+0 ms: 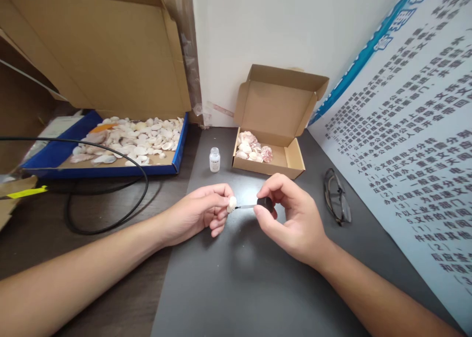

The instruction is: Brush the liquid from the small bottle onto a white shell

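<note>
Between the thumb and fingers of my left hand [204,209] is a small white ribbed seashell [232,204]. My right hand [291,216] pinches the black cap of a brush applicator [264,204], whose thin stem points left. The dark brush tip meets the shell's right edge, or lies very close to it. Behind my hands stands a small clear bottle [214,160] with a white label and an uncapped neck. Farther back, an open cardboard box [267,169] holds several white and pinkish shells.
At the left, a large blue-edged box [110,171] holds a heap of pale shells under a raised lid. A black cable [106,229] loops in front of it. Glasses [336,197] lie at the right, beside a printed poster [409,130] leaning against the wall.
</note>
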Demonstrator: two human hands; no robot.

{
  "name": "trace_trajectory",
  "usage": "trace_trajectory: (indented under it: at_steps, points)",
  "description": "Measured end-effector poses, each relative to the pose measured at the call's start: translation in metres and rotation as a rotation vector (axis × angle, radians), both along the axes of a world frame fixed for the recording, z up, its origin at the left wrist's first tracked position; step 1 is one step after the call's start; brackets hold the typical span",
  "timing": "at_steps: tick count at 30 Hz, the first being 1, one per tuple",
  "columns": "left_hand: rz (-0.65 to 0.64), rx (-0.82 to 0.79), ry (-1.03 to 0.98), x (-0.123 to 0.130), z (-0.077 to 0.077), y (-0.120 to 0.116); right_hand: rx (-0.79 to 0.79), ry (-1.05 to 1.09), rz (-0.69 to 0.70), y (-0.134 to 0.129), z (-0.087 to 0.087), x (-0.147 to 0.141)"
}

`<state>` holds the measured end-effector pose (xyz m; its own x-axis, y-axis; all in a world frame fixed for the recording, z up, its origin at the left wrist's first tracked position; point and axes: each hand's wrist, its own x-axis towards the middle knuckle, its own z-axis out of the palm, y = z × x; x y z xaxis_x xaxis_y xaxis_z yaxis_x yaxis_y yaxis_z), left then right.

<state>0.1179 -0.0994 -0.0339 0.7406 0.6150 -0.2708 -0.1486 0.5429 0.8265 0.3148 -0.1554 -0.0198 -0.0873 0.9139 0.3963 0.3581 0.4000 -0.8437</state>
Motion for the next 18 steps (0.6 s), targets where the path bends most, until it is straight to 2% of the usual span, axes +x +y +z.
trace_trajectory:
  at_steps: [4, 13, 18]
  points:
    - [-0.001, 0.001, 0.007, -0.0004, -0.0011, 0.0006, 0.02, 0.089, 0.005, -0.0008, -0.0006, 0.0013]
    - [0.008, 0.001, 0.021, 0.0003, 0.0005, -0.0005, 0.002, -0.067, 0.016, 0.0003, 0.0003, -0.0027]
    - [0.017, -0.003, 0.02, 0.0001, 0.0002, -0.0007, 0.037, 0.06, 0.01, -0.002, -0.0002, 0.0004]
